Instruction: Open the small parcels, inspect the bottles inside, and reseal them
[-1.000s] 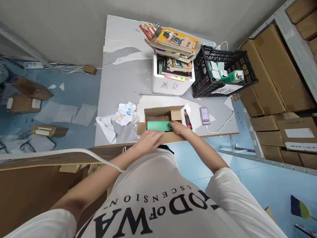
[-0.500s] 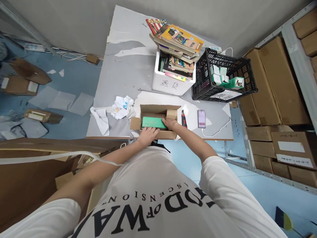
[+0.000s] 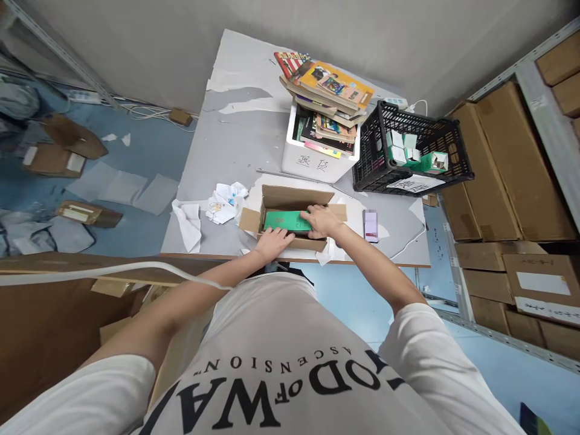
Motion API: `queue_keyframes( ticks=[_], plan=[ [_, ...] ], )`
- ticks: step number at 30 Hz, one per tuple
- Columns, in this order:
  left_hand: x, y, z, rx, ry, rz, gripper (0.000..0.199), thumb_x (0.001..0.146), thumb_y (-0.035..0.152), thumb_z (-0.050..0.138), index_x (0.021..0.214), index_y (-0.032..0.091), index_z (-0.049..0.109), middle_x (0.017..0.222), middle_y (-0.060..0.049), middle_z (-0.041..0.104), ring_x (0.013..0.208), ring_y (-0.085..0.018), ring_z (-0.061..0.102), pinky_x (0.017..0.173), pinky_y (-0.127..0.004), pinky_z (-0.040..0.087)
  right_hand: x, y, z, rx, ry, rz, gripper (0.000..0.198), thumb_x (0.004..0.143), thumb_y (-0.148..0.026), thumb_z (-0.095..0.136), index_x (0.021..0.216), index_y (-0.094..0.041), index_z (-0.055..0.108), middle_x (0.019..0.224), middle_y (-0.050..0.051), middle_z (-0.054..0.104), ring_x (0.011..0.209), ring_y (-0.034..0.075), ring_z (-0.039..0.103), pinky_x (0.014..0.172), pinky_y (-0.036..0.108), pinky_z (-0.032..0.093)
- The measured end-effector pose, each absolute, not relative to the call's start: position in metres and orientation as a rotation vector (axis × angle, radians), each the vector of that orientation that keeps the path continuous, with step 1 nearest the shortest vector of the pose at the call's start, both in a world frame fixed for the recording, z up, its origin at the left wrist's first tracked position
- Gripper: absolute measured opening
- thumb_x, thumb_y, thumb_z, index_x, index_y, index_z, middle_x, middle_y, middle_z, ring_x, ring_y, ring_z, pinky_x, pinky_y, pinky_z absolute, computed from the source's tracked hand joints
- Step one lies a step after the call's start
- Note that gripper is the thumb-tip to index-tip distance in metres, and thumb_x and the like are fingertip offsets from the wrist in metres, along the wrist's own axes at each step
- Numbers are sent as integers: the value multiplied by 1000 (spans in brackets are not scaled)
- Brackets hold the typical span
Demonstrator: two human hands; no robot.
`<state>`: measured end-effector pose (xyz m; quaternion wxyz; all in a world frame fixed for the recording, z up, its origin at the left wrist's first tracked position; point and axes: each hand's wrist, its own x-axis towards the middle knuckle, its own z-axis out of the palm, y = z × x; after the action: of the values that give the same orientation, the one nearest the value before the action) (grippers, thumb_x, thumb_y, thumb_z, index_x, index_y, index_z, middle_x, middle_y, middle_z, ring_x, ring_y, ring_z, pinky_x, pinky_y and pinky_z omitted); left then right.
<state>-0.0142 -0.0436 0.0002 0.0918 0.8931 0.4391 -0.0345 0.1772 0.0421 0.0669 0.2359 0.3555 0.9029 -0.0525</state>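
An open cardboard box (image 3: pixel 296 194) stands at the table's near edge, its flaps spread. Inside lies a long green box (image 3: pixel 283 220), its top facing up. My right hand (image 3: pixel 322 222) reaches into the cardboard box, with bent fingers gripping the green box's right end. My left hand (image 3: pixel 273 242) has its fingers curled over the near wall of the cardboard box, close to the green box's front side. The fingertips of both hands are partly hidden.
Crumpled paper (image 3: pixel 226 202) lies left of the cardboard box, a phone (image 3: pixel 370 226) to its right. Behind are a white bin (image 3: pixel 317 164) piled with books and a black crate (image 3: pixel 412 181) holding small green-and-white boxes. Shelves of cartons (image 3: pixel 498 154) flank the right side.
My right hand has risen slightly and now lies over the green box's right end. The cardboard box's right flap has swung outward. The red box cutter is now hidden.
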Motion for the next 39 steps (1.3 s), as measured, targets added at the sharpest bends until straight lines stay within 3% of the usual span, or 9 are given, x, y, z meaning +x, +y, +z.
queue_keyframes(
  ticks=[6,9,12,16,21,27,31,36,39],
  plan=[
    [-7,-37,-6,2715,1301,-100,26,96,15,38,114,19,55,99,-9,62,96,-23,56,76,-37,34,178,50,63,1165,2670,-199,48,76,-42,59,118,-17,58,111,15,57,105,32,48,101,54,24],
    [-4,-33,-8,2714,1332,-104,29,95,14,37,117,19,54,100,-10,62,96,-23,56,75,-37,34,172,55,45,1282,2845,-312,50,75,-37,60,121,-16,57,123,16,53,113,33,46,100,50,30],
    [-3,-29,-9,2714,1319,-95,33,95,13,37,123,19,52,103,-10,62,96,-22,56,75,-36,35,159,58,28,1434,3049,-405,54,77,-33,59,127,-13,53,138,20,42,126,33,39,103,48,33],
    [-5,-29,-8,2689,1333,-60,40,94,12,38,131,21,48,105,-10,61,99,-22,56,77,-36,35,140,55,20,1595,3072,-500,65,83,-41,56,139,-11,40,145,22,33,136,31,30,109,48,33],
    [-10,-33,-6,2706,1314,-38,40,94,15,33,130,19,50,111,-13,60,101,-25,54,79,-38,35,139,44,24,1495,2831,-286,71,90,-45,48,149,-10,27,152,24,20,140,34,23,111,52,30],
    [-30,-42,0,2636,1383,21,50,89,36,50,131,9,47,111,-17,60,102,-28,53,84,-40,35,161,39,16,1429,2874,-289,76,90,-43,50,151,-10,20,146,24,31,132,34,33,108,52,33],
    [-35,-44,-5,2647,1367,-27,36,90,29,49,121,12,54,106,-15,62,100,-27,55,82,-39,36,149,29,14,1374,2947,-251,71,91,-39,49,150,-9,24,149,23,30,134,35,31,108,52,31],
    [-30,-41,-15,2667,1408,-29,30,91,23,49,118,11,54,109,-16,63,103,-27,56,82,-39,37,115,26,31,1271,2851,-176,65,92,-29,47,151,-20,23,156,16,24,129,34,34,103,50,35],
    [-29,-37,-16,2671,1418,-41,26,92,22,47,115,12,56,106,-14,64,100,-26,57,79,-38,36,113,32,45,1243,2832,-195,65,92,-30,46,151,-15,23,154,17,28,126,33,35,102,47,36]
  ],
)
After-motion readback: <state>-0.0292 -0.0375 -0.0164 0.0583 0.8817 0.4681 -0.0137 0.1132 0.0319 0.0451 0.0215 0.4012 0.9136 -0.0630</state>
